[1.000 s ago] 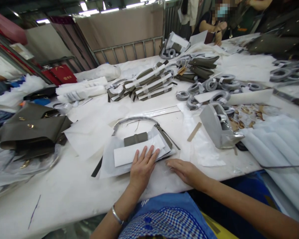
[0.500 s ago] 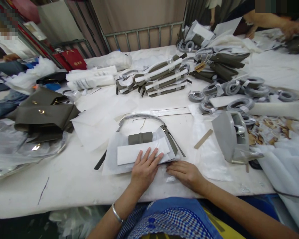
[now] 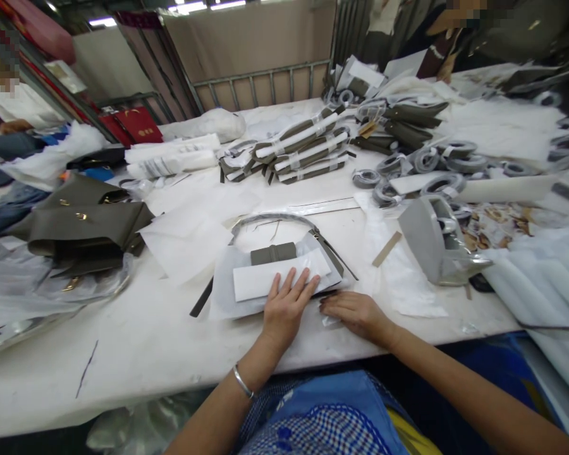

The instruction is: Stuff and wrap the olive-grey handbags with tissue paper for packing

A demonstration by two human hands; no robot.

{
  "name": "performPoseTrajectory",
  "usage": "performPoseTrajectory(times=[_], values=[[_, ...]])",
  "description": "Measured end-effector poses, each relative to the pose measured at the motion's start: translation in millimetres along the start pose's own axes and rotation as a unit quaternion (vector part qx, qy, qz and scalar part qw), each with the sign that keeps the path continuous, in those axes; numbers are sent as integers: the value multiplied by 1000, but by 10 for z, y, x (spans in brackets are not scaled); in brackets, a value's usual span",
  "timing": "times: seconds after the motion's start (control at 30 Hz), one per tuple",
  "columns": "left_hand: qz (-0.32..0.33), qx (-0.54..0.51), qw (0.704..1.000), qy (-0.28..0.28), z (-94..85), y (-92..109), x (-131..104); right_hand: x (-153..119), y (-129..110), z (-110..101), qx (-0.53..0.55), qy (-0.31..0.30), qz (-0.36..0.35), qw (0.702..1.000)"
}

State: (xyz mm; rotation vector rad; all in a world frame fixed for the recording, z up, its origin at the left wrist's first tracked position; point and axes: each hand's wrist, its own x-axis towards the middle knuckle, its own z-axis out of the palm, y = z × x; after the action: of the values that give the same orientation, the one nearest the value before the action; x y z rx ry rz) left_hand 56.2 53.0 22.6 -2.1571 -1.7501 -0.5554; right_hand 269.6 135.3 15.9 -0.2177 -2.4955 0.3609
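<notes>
Olive bag by left edge of worktop, on clear plastic; mouth gapes toward front, inside dark, contents can't tell. Thin pale sheet near front edge, middle, with olive piece and white strip on top. Left hand flat on strip, fingers a bit spread, clamped on nothing. Step looks like pressing the layers flat; next move calls for left palm steady, layers aligned. Right hand just beside, apart from left, fingers together and bent down at small clear plastic piece; pinched or not, can't tell. Tape dispenser toward right, brown scraps behind it, container unclear
</notes>
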Motion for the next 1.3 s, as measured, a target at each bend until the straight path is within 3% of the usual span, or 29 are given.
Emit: performPoseTrajectory(times=[0.37, 0.73, 0.87, 1.03, 1.3], values=[[-10, 6, 999, 32, 55, 27, -4, -8, -345, -111, 15, 40, 28, 999], [15, 22, 999, 30, 23, 32, 3, 426, -107, -427, -92, 63, -58, 992], [24, 19, 999, 45, 38, 30, 5, 599, 52, -443, -120, 58, -27, 991], [36, 16, 996, 84, 74, 29, 5, 749, 252, -379, -95, -31, 28, 995], [39, -3, 993, 113, 106, 14, 1, 912, 391, -308, -11, -137, 210, 968]])
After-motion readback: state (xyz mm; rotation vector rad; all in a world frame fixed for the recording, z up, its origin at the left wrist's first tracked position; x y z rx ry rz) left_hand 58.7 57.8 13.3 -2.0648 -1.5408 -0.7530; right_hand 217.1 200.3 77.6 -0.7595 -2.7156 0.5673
